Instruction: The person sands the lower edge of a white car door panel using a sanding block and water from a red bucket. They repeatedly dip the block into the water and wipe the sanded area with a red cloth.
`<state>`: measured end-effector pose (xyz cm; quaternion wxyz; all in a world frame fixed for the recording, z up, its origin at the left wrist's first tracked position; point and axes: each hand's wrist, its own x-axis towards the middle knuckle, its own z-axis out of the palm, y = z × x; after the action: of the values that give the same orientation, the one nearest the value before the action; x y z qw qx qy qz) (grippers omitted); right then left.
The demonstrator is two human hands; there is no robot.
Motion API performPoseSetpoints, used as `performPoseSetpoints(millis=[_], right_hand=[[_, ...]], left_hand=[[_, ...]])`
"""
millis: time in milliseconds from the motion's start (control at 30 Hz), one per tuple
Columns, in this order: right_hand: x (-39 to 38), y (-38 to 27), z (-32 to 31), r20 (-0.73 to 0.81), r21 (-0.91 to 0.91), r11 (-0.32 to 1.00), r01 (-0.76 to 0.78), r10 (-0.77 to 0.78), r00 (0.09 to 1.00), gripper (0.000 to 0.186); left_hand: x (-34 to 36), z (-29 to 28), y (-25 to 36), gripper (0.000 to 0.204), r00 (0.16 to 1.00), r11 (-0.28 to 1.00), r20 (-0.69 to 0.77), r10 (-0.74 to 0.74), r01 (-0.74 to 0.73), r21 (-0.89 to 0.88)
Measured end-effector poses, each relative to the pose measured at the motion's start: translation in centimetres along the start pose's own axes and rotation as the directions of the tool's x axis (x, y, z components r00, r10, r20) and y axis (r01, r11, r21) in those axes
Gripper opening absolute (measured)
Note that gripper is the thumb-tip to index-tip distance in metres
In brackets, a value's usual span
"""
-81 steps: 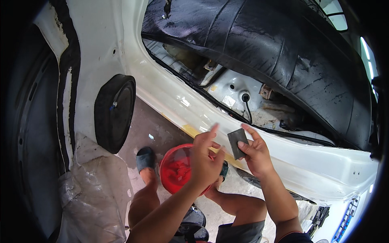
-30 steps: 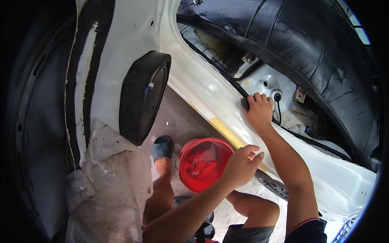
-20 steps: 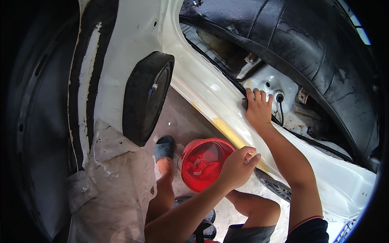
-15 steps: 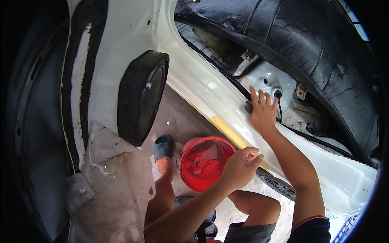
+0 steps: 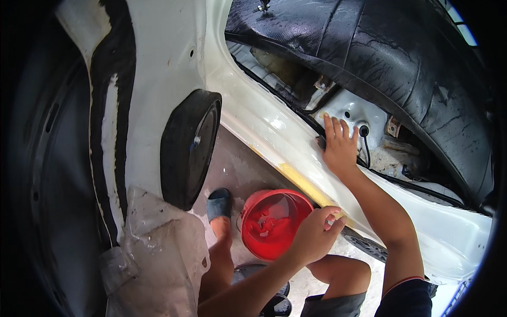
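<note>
My right hand is spread over the inner edge of the white car sill, shut on a dark grey block that mostly hides beneath its palm. My left hand is lower, by the yellowish patch on the sill's outer edge, its fingers loosely curled, thumb apart, with nothing visible in them. A red bucket containing liquid and something red stands below, left of that hand. Beside my right hand lie a pale metal floor panel with holes and a black cable.
An open white door with a black round speaker and clear plastic sheet is at left. A black seat fills the upper right. My slippered foot is on the floor beside the bucket.
Since the earliest frame, my right hand has carried the grey block forward onto the sill and turned palm down. My left hand has moved rightward. Recently the right hand has shifted only slightly.
</note>
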<state>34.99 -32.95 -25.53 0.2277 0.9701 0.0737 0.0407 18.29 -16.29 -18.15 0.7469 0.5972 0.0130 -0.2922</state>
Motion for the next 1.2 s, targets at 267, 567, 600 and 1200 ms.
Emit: performPoseSetpoints(millis=[267, 567, 600, 1200], right_hand=[[8.3, -7.1, -2.6, -0.287, 0.293, 0.939, 0.182, -0.095, 0.953, 0.062], [8.4, -6.8, -2.2, 0.004, 0.351, 0.936, 0.020, -0.023, 1.000, 0.062], [9.2, -7.5, -2.0, -0.034, 0.341, 0.936, 0.087, -0.080, 0.996, 0.062], [13.2, -11.2, -5.2, 0.061, 0.418, 0.905, -0.076, 0.056, 0.997, 0.030]], left_hand=[[-0.1, -0.2, -0.1, 0.044, 0.974, 0.915, 0.197, -0.108, 0.020, 0.402], [-1.5, -1.3, 0.2, 0.045, 0.933, 0.827, 0.311, -0.181, -0.027, 0.561], [-1.6, -1.1, 0.1, 0.043, 0.929, 0.811, 0.305, -0.211, -0.008, 0.585], [-1.6, -0.9, -0.6, 0.043, 0.897, 0.785, 0.420, -0.138, -0.159, 0.598]])
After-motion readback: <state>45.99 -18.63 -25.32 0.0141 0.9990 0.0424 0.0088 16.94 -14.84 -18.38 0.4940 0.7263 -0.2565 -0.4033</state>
